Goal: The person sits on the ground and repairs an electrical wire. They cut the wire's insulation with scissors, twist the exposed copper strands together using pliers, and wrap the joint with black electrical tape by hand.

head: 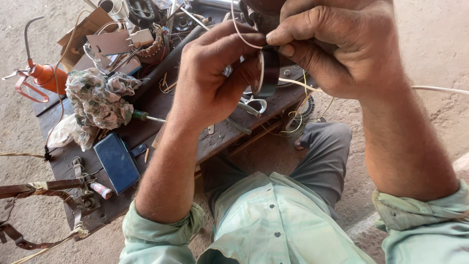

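Our left hand (215, 78) grips the dark round metal ring (267, 73); our right hand (332, 44) pinches the thin white wire (298, 84). We judge the wire (taut) could slip loose.

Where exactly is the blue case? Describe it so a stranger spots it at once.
Start at the dark wooden workbench cluttered with tools and wire. Go to its near left part, below the crumpled patterned rag and just left of the left hand's forearm. The blue case lies flat there: a smooth, dark blue rectangle, the only blue thing among the metal scraps.
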